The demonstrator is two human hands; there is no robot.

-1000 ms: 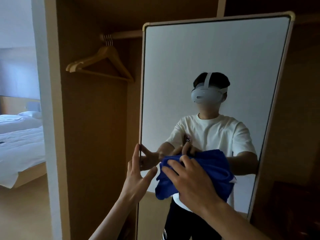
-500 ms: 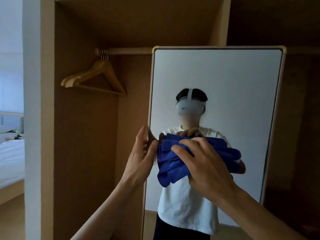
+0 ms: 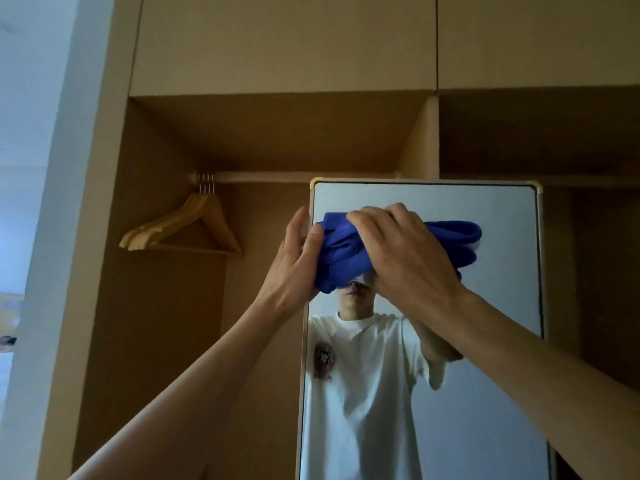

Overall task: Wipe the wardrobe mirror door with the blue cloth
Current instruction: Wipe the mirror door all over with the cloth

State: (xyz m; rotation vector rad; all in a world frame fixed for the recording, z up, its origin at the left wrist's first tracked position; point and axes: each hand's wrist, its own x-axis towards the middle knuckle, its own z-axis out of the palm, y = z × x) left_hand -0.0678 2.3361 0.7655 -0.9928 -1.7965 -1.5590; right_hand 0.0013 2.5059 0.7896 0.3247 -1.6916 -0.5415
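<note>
Both hands and the blue cloth (image 3: 341, 252) have gone up the mirror door (image 3: 491, 341) since half a second ago, from about its middle to just under its top edge. The right hand (image 3: 398, 251) lies over the bunched cloth with its fingers curled round the folds, and holds it against the glass. The left hand (image 3: 294, 265) stands at the left edge of the mirror door, its fingers nearly straight along the frame, its thumb touching the left end of the cloth. I cannot tell if it pinches the frame.

The cloth is a thick bundle. Its long axis runs sideways across the mirror door, from the left frame toward the right frame, and one lower corner hangs down at the left. Cloth and right hand cover the head of the reflected person, so below them only a white T-shirt (image 3: 363, 393) shows in the glass.

Left of the mirror door, wooden hangers (image 3: 187, 226) hang on a rail (image 3: 277, 176) inside the open wardrobe. Above it are closed cabinet doors (image 3: 277, 39).
</note>
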